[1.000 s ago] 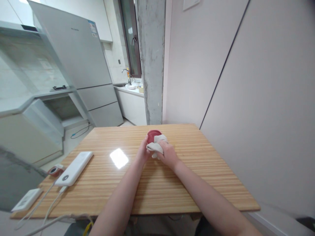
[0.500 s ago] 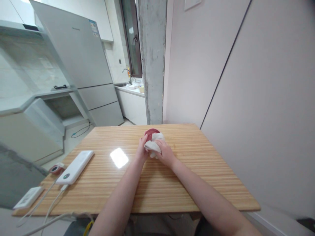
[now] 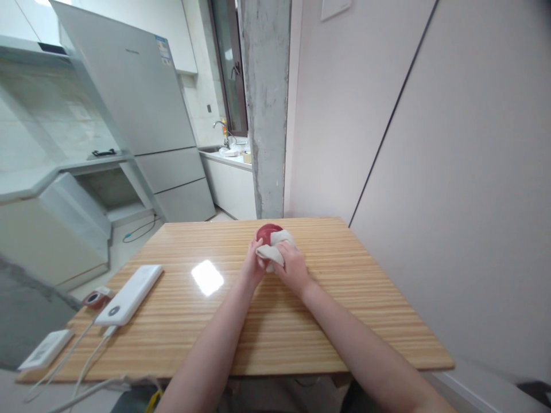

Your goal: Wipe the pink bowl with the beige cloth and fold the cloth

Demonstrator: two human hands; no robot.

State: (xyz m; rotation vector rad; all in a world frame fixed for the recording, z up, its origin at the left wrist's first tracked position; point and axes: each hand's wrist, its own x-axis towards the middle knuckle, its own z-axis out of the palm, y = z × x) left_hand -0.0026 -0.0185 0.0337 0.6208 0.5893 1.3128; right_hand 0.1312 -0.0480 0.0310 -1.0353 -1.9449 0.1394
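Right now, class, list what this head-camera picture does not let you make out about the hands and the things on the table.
- Red object: its shape and lower part, hidden by the cloth and both hands.
- Left hand fingers: hidden behind the object.
- Right hand fingers: buried in the cloth.
- White device markings: too small.
- Cables: cut off by the bottom edge.

head cam | looks forward-down from above — near wooden table [image 3: 344, 321] | fridge [image 3: 142, 115] far left
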